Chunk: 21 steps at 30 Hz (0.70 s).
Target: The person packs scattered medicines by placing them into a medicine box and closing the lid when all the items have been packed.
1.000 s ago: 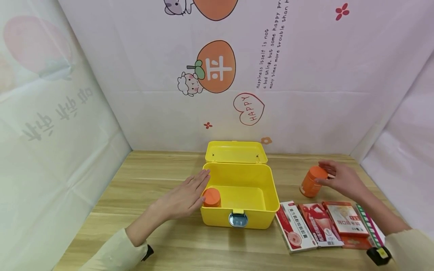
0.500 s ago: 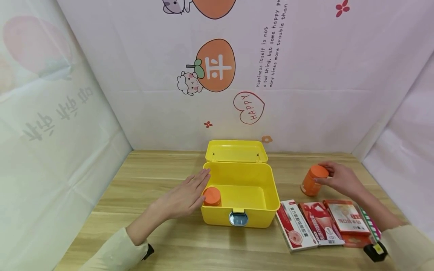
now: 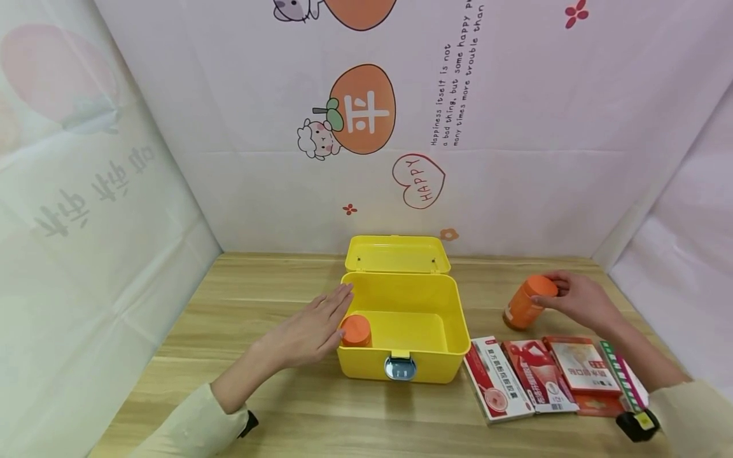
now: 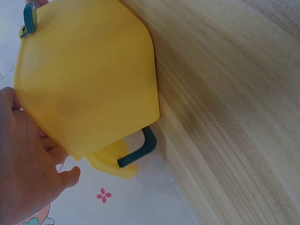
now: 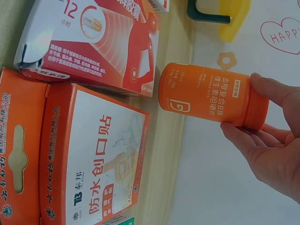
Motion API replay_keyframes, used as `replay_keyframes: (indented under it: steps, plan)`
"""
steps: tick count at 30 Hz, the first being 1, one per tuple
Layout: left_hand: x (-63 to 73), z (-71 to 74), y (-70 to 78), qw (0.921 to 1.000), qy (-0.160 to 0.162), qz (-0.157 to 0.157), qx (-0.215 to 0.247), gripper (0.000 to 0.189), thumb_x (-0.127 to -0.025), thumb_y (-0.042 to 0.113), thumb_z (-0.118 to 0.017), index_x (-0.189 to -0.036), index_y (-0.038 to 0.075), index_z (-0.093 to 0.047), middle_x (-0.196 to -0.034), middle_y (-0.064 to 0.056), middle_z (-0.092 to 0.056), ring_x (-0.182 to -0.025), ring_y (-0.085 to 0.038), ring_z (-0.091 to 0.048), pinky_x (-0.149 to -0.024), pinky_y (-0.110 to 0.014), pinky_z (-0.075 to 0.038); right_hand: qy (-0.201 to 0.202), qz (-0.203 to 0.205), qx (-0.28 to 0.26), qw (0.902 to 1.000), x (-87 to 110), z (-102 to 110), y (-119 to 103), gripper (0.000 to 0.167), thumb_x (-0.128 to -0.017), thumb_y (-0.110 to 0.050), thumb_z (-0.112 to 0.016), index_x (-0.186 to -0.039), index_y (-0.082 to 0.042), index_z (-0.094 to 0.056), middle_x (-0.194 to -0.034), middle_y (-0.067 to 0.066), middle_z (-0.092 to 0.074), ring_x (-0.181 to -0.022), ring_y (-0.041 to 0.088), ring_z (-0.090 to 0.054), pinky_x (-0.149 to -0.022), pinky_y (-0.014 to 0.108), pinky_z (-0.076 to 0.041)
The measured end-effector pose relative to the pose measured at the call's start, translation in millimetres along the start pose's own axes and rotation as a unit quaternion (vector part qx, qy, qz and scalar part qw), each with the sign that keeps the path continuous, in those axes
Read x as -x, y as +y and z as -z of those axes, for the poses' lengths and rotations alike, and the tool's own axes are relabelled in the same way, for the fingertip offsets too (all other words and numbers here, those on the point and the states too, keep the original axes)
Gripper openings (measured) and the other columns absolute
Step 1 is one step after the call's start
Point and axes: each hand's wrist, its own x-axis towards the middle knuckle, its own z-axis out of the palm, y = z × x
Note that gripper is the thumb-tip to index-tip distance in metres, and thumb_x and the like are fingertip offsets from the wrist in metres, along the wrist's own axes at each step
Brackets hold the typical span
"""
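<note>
My right hand (image 3: 581, 300) pinches an orange pill bottle (image 5: 208, 96) around its cap, thumb on one side and fingers on the other. The bottle (image 3: 525, 305) leans toward that hand, its base close over the table. At the left rim of the yellow storage box (image 3: 403, 369), my left hand (image 3: 309, 331) rests with fingers straight. In the left wrist view, this hand (image 4: 28, 164) lies along the rim of the box (image 4: 89, 79). Inside the box's front left corner stands another orange-capped bottle (image 3: 356, 331), its lower part hidden by the front wall.
The box's lid (image 3: 397, 254) is folded back. Right of the box lie a white-and-red medicine box (image 3: 499, 381), a red medicine box (image 3: 541, 375), an orange bandage box (image 3: 583, 367) and a green-and-white pack (image 3: 621, 375). A printed cloth (image 3: 504, 203) hangs behind the table (image 3: 269, 292).
My right hand's fingers have settled closer around the cap, and the bottle has tipped further toward the hand. My left hand stays at the rim.
</note>
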Motion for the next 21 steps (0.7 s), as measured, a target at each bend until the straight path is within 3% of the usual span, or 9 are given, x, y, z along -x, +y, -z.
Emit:
replay_keyframes:
  steps: [7, 21]
  plan:
    - [1.2, 0.6, 0.7, 1.0000, 0.001, 0.001, -0.004, 0.064, -0.107, 0.036, -0.028, -0.159, 0.002, -0.014, -0.169, -0.010, -0.008, -0.157, -0.024, -0.011, -0.125, -0.046, -0.023, 0.009, 0.000, -0.002, 1.0000, 5.5, 6, -9, 0.076, -0.090, -0.042, -0.072, -0.135, 0.015, -0.049, -0.123, 0.035, -0.063, -0.109, 0.048, -0.065, -0.071, 0.022, -0.058]
    - [2.1, 0.5, 0.7, 1.0000, 0.001, -0.002, -0.006, 0.064, -0.107, 0.036, -0.027, -0.159, 0.002, -0.014, -0.169, -0.011, -0.008, -0.157, -0.024, -0.011, -0.125, -0.047, -0.023, 0.031, 0.027, -0.026, 0.9988, 14.7, 11, -30, 0.069, -0.089, -0.037, -0.074, -0.132, 0.012, -0.053, -0.119, 0.032, -0.067, -0.106, 0.044, -0.068, -0.069, 0.016, -0.056]
